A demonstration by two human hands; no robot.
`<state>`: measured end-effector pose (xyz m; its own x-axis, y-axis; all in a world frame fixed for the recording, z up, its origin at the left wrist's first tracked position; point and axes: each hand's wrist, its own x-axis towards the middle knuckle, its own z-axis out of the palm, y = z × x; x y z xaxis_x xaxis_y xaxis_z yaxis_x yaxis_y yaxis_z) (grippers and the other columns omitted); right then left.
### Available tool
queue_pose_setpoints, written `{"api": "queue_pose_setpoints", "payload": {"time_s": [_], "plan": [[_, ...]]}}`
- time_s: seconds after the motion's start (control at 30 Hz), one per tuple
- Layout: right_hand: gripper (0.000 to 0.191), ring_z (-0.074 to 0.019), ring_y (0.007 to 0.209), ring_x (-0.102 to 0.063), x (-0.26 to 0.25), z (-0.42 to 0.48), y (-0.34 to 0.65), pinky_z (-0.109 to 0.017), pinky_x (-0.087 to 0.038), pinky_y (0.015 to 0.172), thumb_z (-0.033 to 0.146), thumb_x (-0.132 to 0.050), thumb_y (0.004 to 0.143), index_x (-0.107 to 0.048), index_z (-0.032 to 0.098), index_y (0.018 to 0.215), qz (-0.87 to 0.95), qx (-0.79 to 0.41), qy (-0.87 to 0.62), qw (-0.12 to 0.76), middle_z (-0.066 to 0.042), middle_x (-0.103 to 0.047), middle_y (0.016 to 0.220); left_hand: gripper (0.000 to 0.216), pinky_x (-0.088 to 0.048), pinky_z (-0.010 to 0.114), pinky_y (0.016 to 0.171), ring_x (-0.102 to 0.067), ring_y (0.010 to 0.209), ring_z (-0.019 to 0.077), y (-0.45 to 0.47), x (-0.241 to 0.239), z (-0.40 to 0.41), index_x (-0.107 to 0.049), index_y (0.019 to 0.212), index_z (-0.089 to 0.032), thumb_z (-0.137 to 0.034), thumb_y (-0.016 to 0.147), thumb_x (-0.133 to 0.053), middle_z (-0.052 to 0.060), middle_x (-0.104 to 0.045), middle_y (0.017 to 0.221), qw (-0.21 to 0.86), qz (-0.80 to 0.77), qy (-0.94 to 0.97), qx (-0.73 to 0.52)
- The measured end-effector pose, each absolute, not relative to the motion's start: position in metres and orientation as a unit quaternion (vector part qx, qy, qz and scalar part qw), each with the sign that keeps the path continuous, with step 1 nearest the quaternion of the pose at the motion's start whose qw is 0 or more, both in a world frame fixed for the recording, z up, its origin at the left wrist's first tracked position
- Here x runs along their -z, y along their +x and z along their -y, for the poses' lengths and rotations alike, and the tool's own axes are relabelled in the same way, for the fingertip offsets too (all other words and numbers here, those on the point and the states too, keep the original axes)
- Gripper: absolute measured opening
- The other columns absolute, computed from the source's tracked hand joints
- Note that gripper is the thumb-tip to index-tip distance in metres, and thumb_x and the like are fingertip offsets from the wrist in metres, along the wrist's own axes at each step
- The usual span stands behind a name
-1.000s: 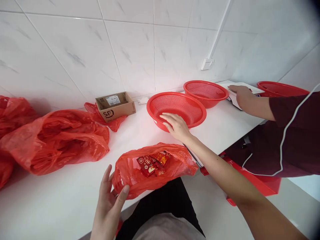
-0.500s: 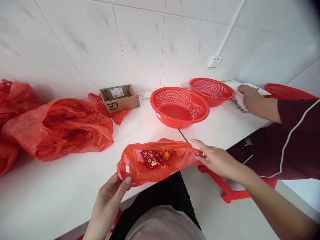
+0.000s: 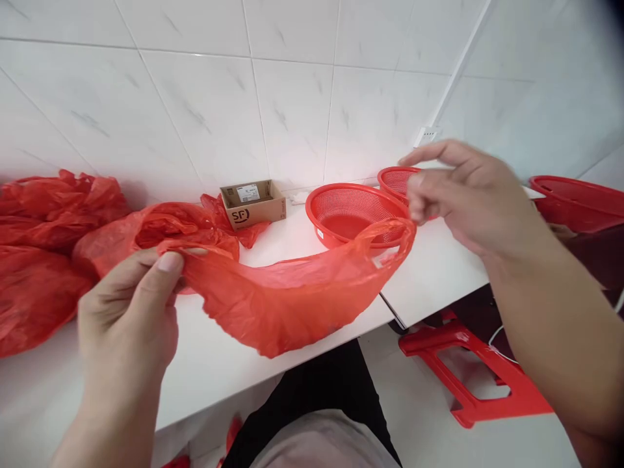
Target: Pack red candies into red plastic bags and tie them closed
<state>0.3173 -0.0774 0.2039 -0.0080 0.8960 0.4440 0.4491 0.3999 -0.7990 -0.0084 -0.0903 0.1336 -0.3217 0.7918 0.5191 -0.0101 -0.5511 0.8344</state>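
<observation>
A red plastic bag [image 3: 287,296] hangs in the air above the white counter [image 3: 234,357], stretched between my two hands. My left hand [image 3: 129,318] pinches its left handle with thumb and fingers closed. My right hand [image 3: 463,195] is raised at the right, thumb and fingers pinched on the bag's right handle loop. The bag sags in the middle and its contents are hidden. Behind it sits a red mesh basket [image 3: 355,211].
Big stuffed red bags [image 3: 43,260] lie at the left. A small cardboard box [image 3: 253,203] stands by the tiled wall. A second basket [image 3: 397,179] and a third [image 3: 580,198] are at the right. A red stool [image 3: 478,374] stands on the floor.
Both hands took hold of the red bag's handles and lifted it off the counter. My right hand came from the basket to the bag. The other person's arm is out of sight.
</observation>
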Motion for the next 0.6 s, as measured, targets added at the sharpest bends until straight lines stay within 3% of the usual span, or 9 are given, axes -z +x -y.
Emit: {"api": "queue_pose_setpoints", "payload": {"time_s": [0.1, 0.2, 0.3, 0.4, 0.53, 0.6], "plan": [[0.021, -0.0108, 0.057, -0.053, -0.209, 0.075, 0.312, -0.025, -0.046, 0.057, 0.032, -0.057, 0.089, -0.059, 0.025, 0.109, 0.702, -0.219, -0.496, 0.462, 0.004, -0.055, 0.065, 0.009, -0.05, 0.031, 0.079, -0.065, 0.084, 0.0171, -0.008, -0.136, 0.095, -0.078, 0.085, -0.024, -0.029, 0.08, -0.072, 0.002, -0.073, 0.088, 0.227, -0.438, 0.532, -0.689], [0.037, -0.0167, 0.076, -0.062, -0.196, 0.083, 0.299, -0.029, -0.05, 0.065, 0.047, -0.061, 0.085, -0.059, 0.026, 0.115, 0.774, -0.204, -0.511, 0.316, -0.003, -0.065, 0.089, 0.013, -0.046, 0.035, 0.091, -0.062, 0.088, 0.0181, -0.007, -0.135, 0.097, -0.079, 0.089, -0.026, -0.032, 0.079, -0.073, 0.001, -0.071, 0.089, 0.255, -0.455, 0.532, -0.667], [0.048, -0.0217, 0.09, -0.064, -0.178, 0.097, 0.287, -0.032, -0.051, 0.07, 0.051, -0.065, 0.08, -0.058, 0.03, 0.122, 0.817, -0.177, -0.515, 0.188, -0.005, -0.065, 0.109, 0.009, -0.041, 0.038, 0.1, -0.058, 0.095, 0.0183, -0.008, -0.136, 0.098, -0.078, 0.083, -0.025, -0.025, 0.078, -0.071, 0.001, -0.068, 0.091, 0.29, -0.414, 0.505, -0.7], [0.045, -0.0185, 0.072, -0.064, -0.171, 0.11, 0.282, -0.029, -0.048, 0.059, 0.047, -0.061, 0.083, -0.058, 0.03, 0.125, 0.824, -0.213, -0.517, 0.097, -0.004, -0.068, 0.095, 0.008, -0.037, 0.043, 0.106, -0.056, 0.105, 0.0214, -0.012, -0.139, 0.101, -0.078, 0.08, -0.023, -0.023, 0.078, -0.07, 0.003, -0.067, 0.092, 0.301, -0.381, 0.507, -0.712], [0.046, -0.0127, 0.059, -0.059, -0.183, 0.127, 0.273, -0.024, -0.044, 0.055, 0.03, -0.055, 0.088, -0.052, 0.032, 0.133, 0.846, -0.261, -0.452, 0.111, 0.001, -0.068, 0.081, 0.009, -0.033, 0.05, 0.111, -0.051, 0.119, 0.0289, -0.018, -0.142, 0.111, -0.078, 0.079, -0.025, -0.028, 0.077, -0.07, 0.004, -0.068, 0.095, 0.312, -0.391, 0.521, -0.691], [0.039, -0.0115, 0.058, -0.057, -0.192, 0.136, 0.266, -0.023, -0.042, 0.056, 0.019, -0.053, 0.086, -0.061, 0.032, 0.122, 0.874, -0.277, -0.39, 0.086, 0.003, -0.066, 0.075, 0.01, -0.033, 0.053, 0.111, -0.05, 0.123, 0.0311, -0.019, -0.142, 0.115, -0.078, 0.08, -0.026, -0.028, 0.078, -0.068, 0.003, -0.07, 0.101, 0.332, -0.394, 0.518, -0.683]]}}
